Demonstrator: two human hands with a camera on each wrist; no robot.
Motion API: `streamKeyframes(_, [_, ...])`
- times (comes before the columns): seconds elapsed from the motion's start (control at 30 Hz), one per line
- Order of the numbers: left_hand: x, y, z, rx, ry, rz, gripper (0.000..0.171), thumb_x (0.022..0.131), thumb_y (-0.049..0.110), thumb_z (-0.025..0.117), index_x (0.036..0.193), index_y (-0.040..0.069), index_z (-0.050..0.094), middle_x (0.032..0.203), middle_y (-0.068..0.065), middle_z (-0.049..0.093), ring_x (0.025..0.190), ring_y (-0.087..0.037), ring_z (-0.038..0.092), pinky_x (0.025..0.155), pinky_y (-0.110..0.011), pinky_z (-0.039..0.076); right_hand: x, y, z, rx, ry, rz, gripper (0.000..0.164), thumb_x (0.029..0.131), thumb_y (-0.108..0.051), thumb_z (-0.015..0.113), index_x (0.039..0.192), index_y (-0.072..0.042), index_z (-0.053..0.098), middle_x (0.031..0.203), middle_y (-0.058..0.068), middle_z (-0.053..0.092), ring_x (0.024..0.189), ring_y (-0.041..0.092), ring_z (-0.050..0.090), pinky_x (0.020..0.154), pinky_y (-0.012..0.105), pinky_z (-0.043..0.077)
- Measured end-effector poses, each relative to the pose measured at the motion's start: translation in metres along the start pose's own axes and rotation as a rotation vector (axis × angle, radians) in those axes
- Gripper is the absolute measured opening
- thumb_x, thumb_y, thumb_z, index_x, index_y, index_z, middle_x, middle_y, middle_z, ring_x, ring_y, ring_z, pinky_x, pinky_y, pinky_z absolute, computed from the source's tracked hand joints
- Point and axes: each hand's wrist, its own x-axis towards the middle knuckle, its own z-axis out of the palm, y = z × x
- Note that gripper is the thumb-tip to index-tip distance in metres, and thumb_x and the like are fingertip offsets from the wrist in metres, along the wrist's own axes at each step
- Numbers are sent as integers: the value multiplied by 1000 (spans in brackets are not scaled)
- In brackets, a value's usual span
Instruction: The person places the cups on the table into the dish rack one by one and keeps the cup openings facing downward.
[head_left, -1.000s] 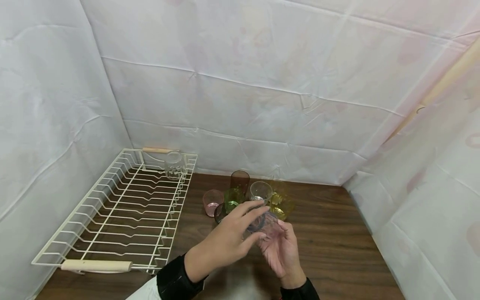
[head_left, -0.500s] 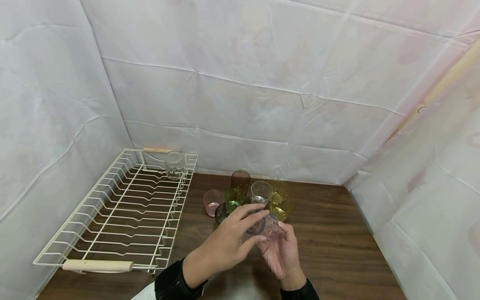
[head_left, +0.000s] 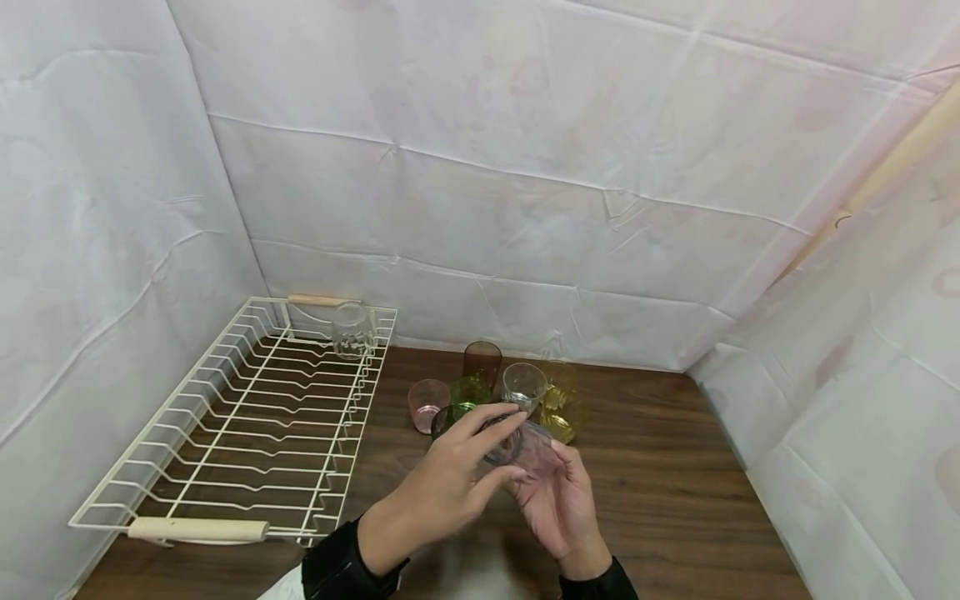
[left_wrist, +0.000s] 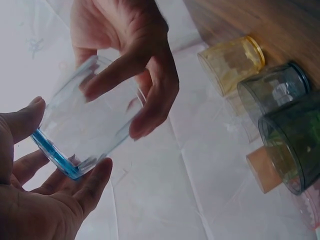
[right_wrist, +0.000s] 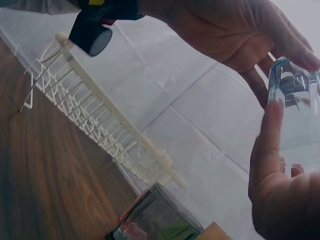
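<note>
A clear drinking glass [head_left: 531, 450] is held tilted in the air between both hands, above the near middle of the table. My left hand [head_left: 450, 475] grips it around its base end, thumb on one side and fingers on the other. In the left wrist view that base looks blue, and the left hand [left_wrist: 50, 205] is curled about it. My right hand [head_left: 558, 508] holds the rim end; in the left wrist view the right hand [left_wrist: 132, 55] has a finger across the glass wall. Just beyond stand a clear glass [head_left: 523, 382] and a yellow glass [head_left: 558, 421].
Beside these are a pink glass [head_left: 429, 408], a green glass [head_left: 468, 392], a brown glass [head_left: 482, 360] and a dark grey glass [head_left: 439, 423], partly hidden. A white wire dish rack [right_wrist: 115, 106] with wooden handles [head_left: 198, 530] stands left; a clear glass [head_left: 351, 333] sits at its far end.
The held glass has turned and shifted slightly left, and the left hand has moved slightly left with it. The other glasses and the rack stay where they were.
</note>
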Motion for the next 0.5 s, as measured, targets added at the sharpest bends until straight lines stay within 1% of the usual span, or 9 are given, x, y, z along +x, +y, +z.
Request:
streamKeyframes(0.1, [-2,-3,-2,4,18,-12,66,95,26,82,155,16,56,153,-5,59,137,-22,64,104,-36,61,0,1,1,-98,37,23,57,119,-31,13,151,-11,56,143,3,69,121,13,71,99,29,59])
streamKeyframes(0.2, [-4,-5,-6,17,23,-23,66,95,27,82,155,16,57,152,-4,60,136,-21,64,103,-36,61,1,1,0,-230,60,46,56,119,-33,13,154,-13,53,148,1,67,130,14,69,105,32,59])
streamKeyframes(0.3, [-6,-6,-11,25,29,-34,64,95,28,82,154,16,58,152,-3,60,136,-21,64,103,-36,61,1,1,1,-410,124,57,51,120,-35,20,155,-15,51,149,-4,66,134,11,66,106,31,59])
streamKeyframes(0.4, [-6,-7,-17,44,41,-39,64,95,28,82,153,15,59,151,-4,61,136,-21,65,104,-37,61,1,0,3,-579,215,64,47,119,-39,30,155,-16,49,149,-8,64,134,8,64,104,28,58])
streamKeyframes(0.43, [-6,-8,-20,55,48,-41,64,94,29,83,152,14,60,150,-4,61,135,-22,66,104,-38,61,1,0,4,-618,244,70,46,119,-40,32,155,-16,48,148,-10,63,134,7,63,104,27,58])
streamKeyframes(0.5, [-6,-9,-25,79,63,-50,64,94,29,83,151,14,60,150,-4,62,135,-22,66,104,-39,61,2,0,5,-659,277,73,48,118,-40,34,156,-14,45,149,-8,62,136,8,61,104,30,58])
